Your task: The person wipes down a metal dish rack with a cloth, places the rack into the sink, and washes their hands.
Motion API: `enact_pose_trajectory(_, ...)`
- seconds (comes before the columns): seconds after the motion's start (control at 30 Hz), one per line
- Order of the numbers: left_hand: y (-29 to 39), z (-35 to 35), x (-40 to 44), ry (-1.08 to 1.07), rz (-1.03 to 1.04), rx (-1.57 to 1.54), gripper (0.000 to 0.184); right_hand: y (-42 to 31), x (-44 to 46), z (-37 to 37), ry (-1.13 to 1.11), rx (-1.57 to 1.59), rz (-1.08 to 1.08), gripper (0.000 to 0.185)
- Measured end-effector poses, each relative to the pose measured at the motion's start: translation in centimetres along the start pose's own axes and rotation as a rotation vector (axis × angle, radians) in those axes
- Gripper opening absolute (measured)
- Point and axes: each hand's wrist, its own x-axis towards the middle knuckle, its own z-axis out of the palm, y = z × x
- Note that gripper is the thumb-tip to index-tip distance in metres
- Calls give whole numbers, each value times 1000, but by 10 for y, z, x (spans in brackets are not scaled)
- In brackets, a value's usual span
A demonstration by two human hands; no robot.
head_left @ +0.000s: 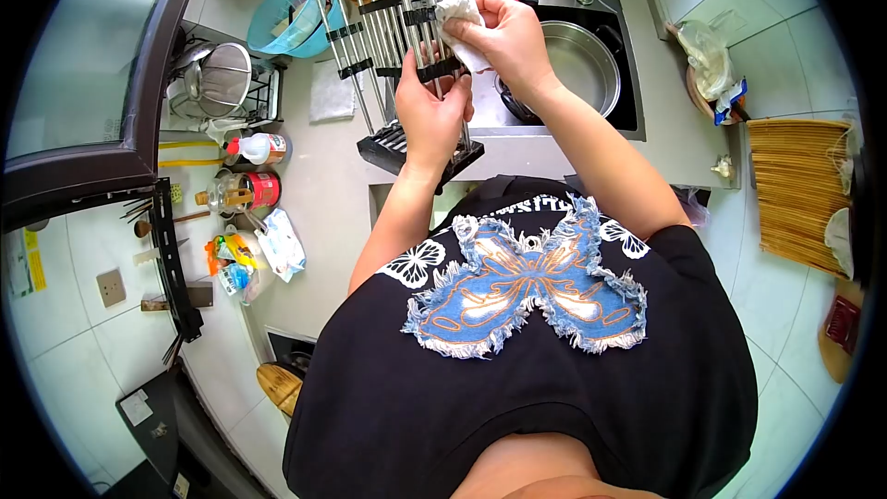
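Observation:
A rack of shiny metal rods with black plastic joints (370,46) stands tilted over the counter in front of me. My left hand (430,115) is closed around its rods near the lower right side. In my right hand (508,42) a white cloth (460,26) is pinched between thumb and fingers. The cloth lies against the rack's upper right rods. Parts of the left fingers are hidden behind the rods.
Right of the rack, a steel pan (582,69) sits on the black stove (628,111). A blue basin (296,18) is at the back left. A folded white cloth (331,92), a red-capped bottle (259,149) and a red-labelled jar (263,190) stand along the left counter.

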Motion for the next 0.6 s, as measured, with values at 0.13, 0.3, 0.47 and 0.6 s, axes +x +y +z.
enact_pose_trajectory(0.13,-10,-5,3,7,-6,37,43,12,-7,-1,-18,-146,35,25)
enact_pose_trajectory(0.3,-29,-2,1,49,137,244,41,13,-3,5,158,-161,-172,24)
enact_pose_trajectory(0.47,-34,-14,4,54,169,291,40,14,-14,-3,-132,-106,62,24)
enact_pose_trajectory(0.6,-6,-12,3,-25,46,45,37,9,-18,-13,-182,23,120,21)
